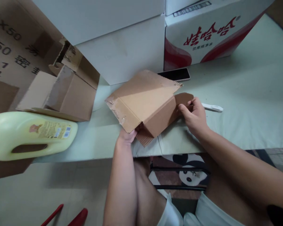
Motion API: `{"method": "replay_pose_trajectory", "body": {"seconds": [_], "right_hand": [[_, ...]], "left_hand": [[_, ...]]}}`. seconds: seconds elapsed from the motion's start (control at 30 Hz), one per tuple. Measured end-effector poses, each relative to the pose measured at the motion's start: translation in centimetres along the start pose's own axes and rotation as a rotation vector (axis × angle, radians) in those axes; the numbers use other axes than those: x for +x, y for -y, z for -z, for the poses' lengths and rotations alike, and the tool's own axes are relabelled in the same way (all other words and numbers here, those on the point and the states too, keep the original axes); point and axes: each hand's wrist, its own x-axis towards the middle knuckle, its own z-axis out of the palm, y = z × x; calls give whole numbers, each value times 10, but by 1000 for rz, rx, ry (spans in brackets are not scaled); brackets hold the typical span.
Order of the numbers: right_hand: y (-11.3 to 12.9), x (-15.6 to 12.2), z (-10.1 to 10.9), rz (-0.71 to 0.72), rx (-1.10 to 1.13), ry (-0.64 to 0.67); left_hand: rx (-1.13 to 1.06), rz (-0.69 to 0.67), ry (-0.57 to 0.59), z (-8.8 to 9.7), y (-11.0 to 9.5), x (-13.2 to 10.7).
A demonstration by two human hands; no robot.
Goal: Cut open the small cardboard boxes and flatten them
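Note:
A small brown cardboard box (pixel 145 102), half folded with its flaps loose, rests on the pale table (pixel 250 103) near its front edge. My left hand (pixel 126 137) grips the box from below at its near corner, most fingers hidden under the cardboard. My right hand (pixel 195 116) pinches the rounded side flap at the box's right end, fingers closed on it.
A pale yellow jug (pixel 30 135) lies on its side at left. Behind it stands an open brown carton (pixel 61 91). White boxes (pixel 122 47) and a red-printed white carton (pixel 207 34) line the back. A phone (pixel 175 74) and a white pen-like tool (pixel 212 108) lie nearby.

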Motion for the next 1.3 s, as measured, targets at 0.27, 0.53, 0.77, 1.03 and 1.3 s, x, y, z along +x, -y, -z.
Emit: {"method": "replay_pose_trajectory", "body": {"seconds": [0.27, 0.53, 0.77, 1.03, 1.3], "right_hand": [[-5, 6, 5, 20, 140, -107], [-10, 9, 7, 76, 101, -46], [-14, 14, 6, 23, 2, 12], [-2, 8, 14, 131, -57, 212], [-17, 16, 23, 270, 127, 348]], "left_hand": [[-97, -85, 101, -3, -29, -13], [-345, -251, -448, 9, -32, 12], [-143, -59, -349, 2, -16, 15], [-268, 10, -356, -3, -37, 3], [-344, 98, -316, 15, -43, 0]]}}
